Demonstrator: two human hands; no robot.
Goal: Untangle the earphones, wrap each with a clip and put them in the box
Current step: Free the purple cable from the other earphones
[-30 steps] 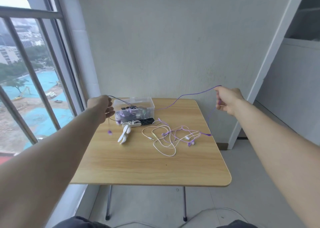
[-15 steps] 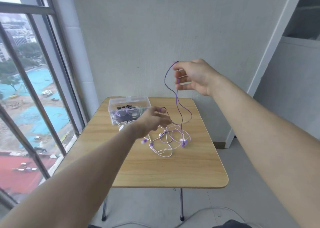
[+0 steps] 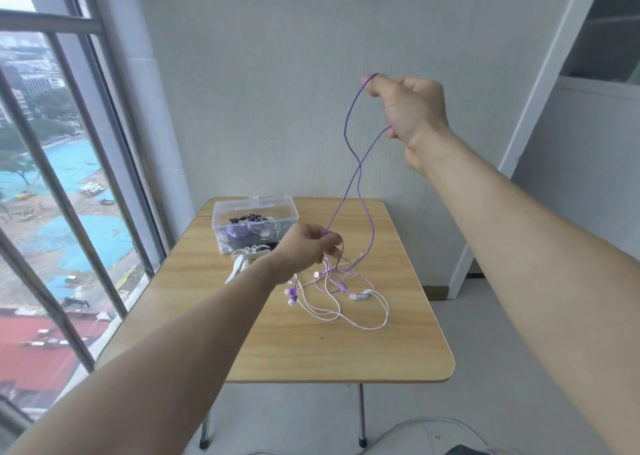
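1. Two bare hands worked above one wooden bench [image 3: 346, 350] in the head view. The right hand [image 3: 412, 108] was raised high, fingers curled, pinching the purple earphone cable [image 3: 346, 132] at its top loop and again lower by the palm.
2. One long purple cable hung roughly upright from that hand; its two strands crossed once in mid-air and ran down to the left hand [image 3: 308, 247], which gripped them with curled fingers just above the bench.
3. One tangle of earphones [image 3: 339, 299], purple and pale pink-white cords mixed, lay on the bench below and right of the left hand; how many sets it held could not be counted.
4. One clear plastic box [image 3: 254, 221] stood open at the far left of the bench, with coiled earphones inside.
5. White clips [image 3: 242, 259] lay just in front of the box; their number was unclear.
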